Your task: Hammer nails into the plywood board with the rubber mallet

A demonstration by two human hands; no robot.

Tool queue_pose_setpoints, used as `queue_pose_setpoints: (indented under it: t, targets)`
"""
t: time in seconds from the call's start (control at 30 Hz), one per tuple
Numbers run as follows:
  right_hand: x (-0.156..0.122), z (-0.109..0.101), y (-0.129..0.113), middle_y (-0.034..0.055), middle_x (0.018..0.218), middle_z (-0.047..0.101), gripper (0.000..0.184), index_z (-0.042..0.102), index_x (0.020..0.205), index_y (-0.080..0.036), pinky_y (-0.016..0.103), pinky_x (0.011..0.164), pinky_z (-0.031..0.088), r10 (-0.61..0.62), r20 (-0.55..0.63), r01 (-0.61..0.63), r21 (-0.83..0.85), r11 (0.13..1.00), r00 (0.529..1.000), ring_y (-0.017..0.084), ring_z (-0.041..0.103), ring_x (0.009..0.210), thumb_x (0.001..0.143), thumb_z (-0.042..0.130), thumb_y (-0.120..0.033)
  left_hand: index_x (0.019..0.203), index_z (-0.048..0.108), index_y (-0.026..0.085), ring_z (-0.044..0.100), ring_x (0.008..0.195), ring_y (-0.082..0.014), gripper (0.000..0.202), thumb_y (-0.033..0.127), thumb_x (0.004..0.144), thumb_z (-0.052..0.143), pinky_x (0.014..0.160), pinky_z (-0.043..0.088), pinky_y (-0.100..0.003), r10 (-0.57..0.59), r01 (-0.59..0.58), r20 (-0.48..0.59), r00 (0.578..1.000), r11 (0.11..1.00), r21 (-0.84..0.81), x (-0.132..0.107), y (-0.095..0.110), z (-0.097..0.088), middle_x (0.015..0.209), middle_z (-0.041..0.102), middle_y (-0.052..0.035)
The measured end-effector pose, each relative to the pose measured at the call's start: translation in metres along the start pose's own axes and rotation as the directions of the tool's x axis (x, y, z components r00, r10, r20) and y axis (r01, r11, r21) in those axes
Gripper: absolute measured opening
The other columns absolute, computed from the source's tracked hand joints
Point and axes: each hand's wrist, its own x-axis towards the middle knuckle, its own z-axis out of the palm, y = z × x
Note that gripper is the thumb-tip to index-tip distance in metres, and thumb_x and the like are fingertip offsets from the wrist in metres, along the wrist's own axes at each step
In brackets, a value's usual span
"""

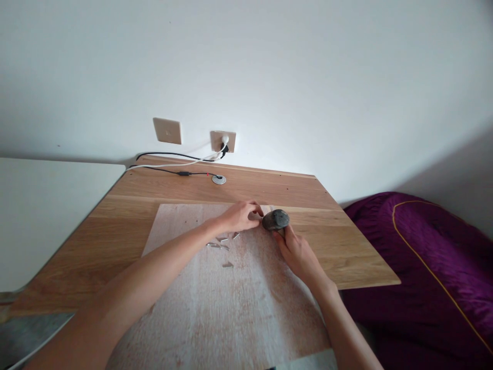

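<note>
My right hand (300,254) is closed around the handle of a mallet with a dark, rounded head (276,220). The head hangs over the far right part of a pale wood-grain board (208,303). Just left of it, my left hand (242,216) has its thumb and fingers pinched together close to the mallet head. Whatever lies between those fingertips is too small to make out. Several small metal pins (217,245) lie loose on the board below my left hand. A short piece (227,264) rests nearer to me.
The board lies on a wooden desk (354,252) against a white wall. Cables (169,165) run along the back to a wall socket (223,141), near a round metal grommet (219,179). A white surface (54,216) adjoins at left; purple fabric (435,257) bulges at right.
</note>
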Motion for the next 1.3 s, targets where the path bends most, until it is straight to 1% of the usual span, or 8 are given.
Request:
queue_pose_setpoints:
  t: [0.13,0.3,0.57,0.67,0.77,0.93,1.17,1.3]
  targets:
    - [0.0001,0.0010,0.0015,0.0128,0.090,0.077,0.022,0.054,0.112,-0.020,0.030,0.065,0.043,0.002,-0.016,-0.002,0.005,1.000,1.000,0.029,0.075,0.082,0.107,0.037,-0.034,0.096,0.075,0.017,0.070,0.101,-0.0211,0.019,0.007,0.081,0.068,0.092,0.053,-0.031,0.006,-0.006,-0.011,1.000,1.000,-0.011,0.0003,-0.0027,0.0004,0.103,0.074,-0.0056]
    - [0.0000,0.0033,0.0043,0.0142,0.092,0.077,0.024,0.054,0.108,-0.021,0.031,0.066,0.043,-0.007,-0.031,0.008,0.021,1.000,0.999,0.031,0.075,0.087,0.106,0.036,-0.037,0.094,0.075,0.016,0.071,0.099,-0.0210,0.020,0.004,0.082,0.066,0.090,0.053,-0.030,0.013,-0.013,-0.001,1.000,1.000,-0.014,0.0008,-0.0049,0.0014,0.104,0.074,-0.0073]
    - [0.0014,0.0055,0.0081,0.0151,0.094,0.077,0.024,0.054,0.106,-0.022,0.032,0.066,0.043,-0.025,-0.051,0.028,0.048,0.998,0.998,0.033,0.074,0.089,0.105,0.036,-0.038,0.098,0.076,0.017,0.071,0.099,-0.0219,0.019,0.009,0.082,0.069,0.090,0.053,-0.031,0.000,0.000,0.006,1.000,1.000,-0.003,-0.0002,-0.0016,0.0006,0.104,0.075,-0.0066]
    - [0.0012,0.0045,0.0075,0.0156,0.094,0.077,0.025,0.053,0.106,-0.022,0.032,0.067,0.043,-0.032,-0.051,0.035,0.053,0.998,0.998,0.033,0.074,0.090,0.105,0.035,-0.039,0.097,0.075,0.017,0.071,0.099,-0.0223,0.017,0.011,0.082,0.071,0.089,0.053,-0.031,-0.015,0.015,0.004,1.000,1.000,0.009,0.0002,-0.0014,0.0005,0.104,0.075,-0.0061]
    - [0.0009,0.0037,0.0070,0.0153,0.092,0.077,0.026,0.053,0.106,-0.021,0.032,0.066,0.043,-0.031,-0.050,0.034,0.055,0.998,0.998,0.033,0.074,0.087,0.104,0.035,-0.039,0.094,0.075,0.017,0.071,0.098,-0.0215,0.016,0.008,0.083,0.068,0.089,0.053,-0.031,-0.017,0.017,0.012,1.000,1.000,0.000,0.0007,-0.0016,0.0007,0.104,0.074,-0.0068]
    - [0.0004,0.0046,0.0076,0.0136,0.089,0.077,0.026,0.054,0.107,-0.022,0.032,0.065,0.043,-0.024,-0.050,0.027,0.060,0.998,0.998,0.032,0.075,0.084,0.104,0.035,-0.041,0.095,0.077,0.017,0.072,0.100,-0.0216,0.018,0.007,0.084,0.067,0.092,0.053,-0.032,-0.003,0.003,0.014,1.000,1.000,-0.016,0.0010,-0.0017,0.0014,0.106,0.075,-0.0079]
    - [-0.0002,0.0058,0.0067,0.0141,0.089,0.077,0.029,0.055,0.108,-0.022,0.033,0.065,0.045,-0.020,-0.052,0.023,0.048,0.999,0.998,0.033,0.076,0.084,0.105,0.034,-0.041,0.098,0.076,0.017,0.071,0.101,-0.0240,0.019,0.012,0.081,0.072,0.090,0.054,-0.031,-0.037,0.037,-0.003,0.999,0.999,-0.010,-0.0003,-0.0027,0.0011,0.106,0.074,-0.0075]
    - [-0.0032,0.0063,0.0064,0.0151,0.087,0.077,0.032,0.055,0.110,-0.021,0.035,0.065,0.046,-0.003,-0.066,0.006,0.043,0.999,0.998,0.035,0.076,0.083,0.104,0.033,-0.044,0.095,0.076,0.018,0.070,0.101,-0.0220,0.014,0.012,0.083,0.072,0.090,0.053,-0.029,-0.043,0.044,0.031,0.999,0.998,-0.045,-0.0001,-0.0033,0.0005,0.108,0.073,-0.0066]
